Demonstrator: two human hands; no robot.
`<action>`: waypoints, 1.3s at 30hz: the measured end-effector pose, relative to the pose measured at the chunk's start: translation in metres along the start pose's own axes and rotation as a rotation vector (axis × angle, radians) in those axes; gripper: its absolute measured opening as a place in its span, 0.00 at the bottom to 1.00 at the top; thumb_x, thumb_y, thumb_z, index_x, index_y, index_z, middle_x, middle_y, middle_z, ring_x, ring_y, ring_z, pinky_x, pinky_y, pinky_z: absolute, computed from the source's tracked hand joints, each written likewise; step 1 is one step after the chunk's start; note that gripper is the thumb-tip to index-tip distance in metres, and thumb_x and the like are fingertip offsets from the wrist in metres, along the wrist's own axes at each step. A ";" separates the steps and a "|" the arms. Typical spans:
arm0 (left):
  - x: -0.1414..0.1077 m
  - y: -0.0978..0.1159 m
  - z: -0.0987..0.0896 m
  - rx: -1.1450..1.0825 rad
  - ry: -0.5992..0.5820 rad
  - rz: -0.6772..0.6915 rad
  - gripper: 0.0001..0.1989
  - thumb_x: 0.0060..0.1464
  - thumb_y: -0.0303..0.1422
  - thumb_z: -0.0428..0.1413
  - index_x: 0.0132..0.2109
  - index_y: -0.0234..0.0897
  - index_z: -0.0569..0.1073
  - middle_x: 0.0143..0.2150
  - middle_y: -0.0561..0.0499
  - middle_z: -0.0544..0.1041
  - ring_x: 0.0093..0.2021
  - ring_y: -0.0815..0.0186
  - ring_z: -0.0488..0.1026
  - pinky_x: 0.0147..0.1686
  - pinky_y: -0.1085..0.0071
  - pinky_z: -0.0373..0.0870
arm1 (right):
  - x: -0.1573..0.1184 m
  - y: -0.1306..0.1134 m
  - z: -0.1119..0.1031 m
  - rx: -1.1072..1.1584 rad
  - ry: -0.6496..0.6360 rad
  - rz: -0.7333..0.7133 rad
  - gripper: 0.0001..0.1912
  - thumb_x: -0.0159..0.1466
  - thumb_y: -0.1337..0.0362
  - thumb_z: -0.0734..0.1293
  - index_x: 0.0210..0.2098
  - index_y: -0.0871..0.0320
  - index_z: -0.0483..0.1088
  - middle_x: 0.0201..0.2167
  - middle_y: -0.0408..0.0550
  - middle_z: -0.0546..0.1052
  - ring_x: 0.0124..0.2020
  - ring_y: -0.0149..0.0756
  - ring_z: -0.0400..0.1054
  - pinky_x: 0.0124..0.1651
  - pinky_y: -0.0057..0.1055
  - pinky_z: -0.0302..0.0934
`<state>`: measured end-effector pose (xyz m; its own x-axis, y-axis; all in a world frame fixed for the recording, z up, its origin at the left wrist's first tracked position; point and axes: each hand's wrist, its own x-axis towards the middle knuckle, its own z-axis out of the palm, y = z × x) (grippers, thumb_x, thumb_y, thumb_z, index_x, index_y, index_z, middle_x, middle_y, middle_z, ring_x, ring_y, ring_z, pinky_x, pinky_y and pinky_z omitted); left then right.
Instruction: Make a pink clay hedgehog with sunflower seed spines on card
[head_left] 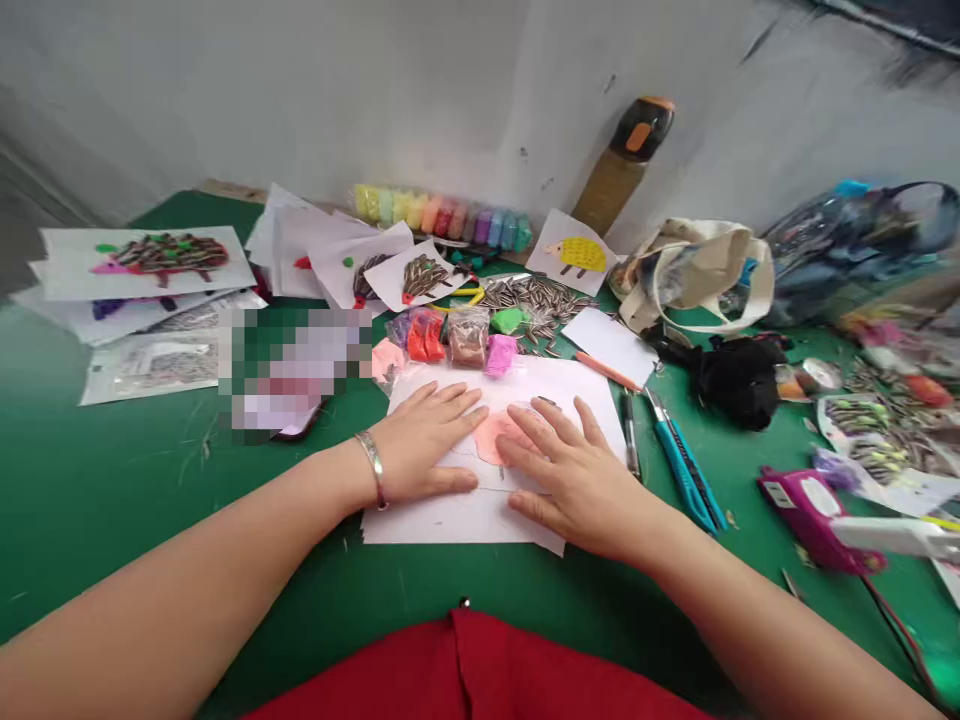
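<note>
White paper sheets point(450, 520) lie on the green table in front of me. A flat patch of pink clay point(491, 436) is spread on the top sheet, within a drawn outline. My left hand point(424, 445) rests flat on the paper at the left of the clay, fingers spread, a silver bracelet at its wrist. From the right, my right hand point(566, 465) reaches over the clay with fingers apart, its fingertips covering part of the patch. Neither hand holds anything. Red clay point(425, 337), brown clay point(468, 338) and magenta clay point(501, 354) sit just beyond the paper.
Finished hedgehog pictures point(161, 262) lie at the back left. A blue cutter point(684, 465) and a pen point(631, 435) are right of the paper. Farther right are a magenta glue gun point(817, 515) and a black bundle point(742, 380). A bottle point(622, 165) leans on the wall.
</note>
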<state>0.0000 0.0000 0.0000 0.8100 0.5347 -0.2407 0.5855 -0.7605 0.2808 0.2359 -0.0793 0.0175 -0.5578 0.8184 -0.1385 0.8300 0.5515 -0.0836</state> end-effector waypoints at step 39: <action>0.001 -0.001 -0.001 -0.011 -0.008 -0.024 0.40 0.56 0.56 0.48 0.69 0.39 0.52 0.72 0.43 0.45 0.71 0.51 0.40 0.67 0.51 0.35 | -0.016 0.011 0.010 0.042 0.198 0.155 0.20 0.69 0.49 0.55 0.52 0.46 0.71 0.66 0.43 0.61 0.69 0.52 0.43 0.66 0.65 0.30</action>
<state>0.0003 0.0020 0.0006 0.7954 0.5498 -0.2553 0.6052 -0.7433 0.2850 0.2537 -0.0880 0.0094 -0.4108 0.9107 0.0425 0.9032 0.4129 -0.1174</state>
